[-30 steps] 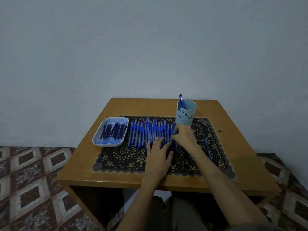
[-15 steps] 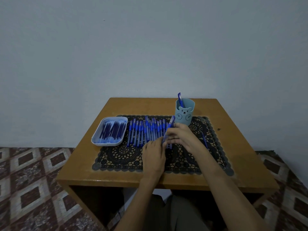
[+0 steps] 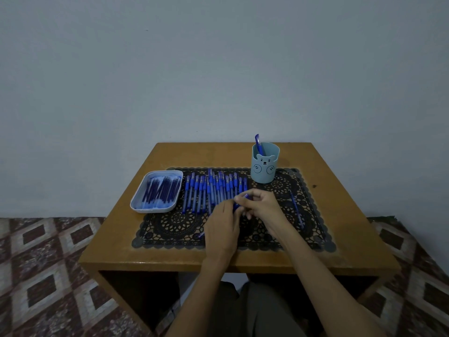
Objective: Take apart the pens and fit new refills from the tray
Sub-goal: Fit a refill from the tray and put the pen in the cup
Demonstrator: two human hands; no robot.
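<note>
Several blue pens [image 3: 213, 190] lie in a row on a black lace mat [image 3: 175, 227]. My left hand [image 3: 222, 227] and my right hand [image 3: 261, 206] meet over the mat, both gripping one blue pen [image 3: 240, 201] between them. Most of that pen is hidden by my fingers. A white tray [image 3: 139, 205] at the left holds several dark blue refills [image 3: 160, 192]. A loose refill [image 3: 297, 210] lies on the mat at the right.
A light blue bear-faced cup [image 3: 264, 167] stands at the mat's back right with one blue pen [image 3: 258, 143] in it. The small wooden table [image 3: 116, 239] stands against a plain wall, with patterned floor on both sides. My knees show under its front edge.
My right hand has lifted one pen out of the row and drawn it toward me. My left hand, earlier flat on the pens, now holds that pen too.
</note>
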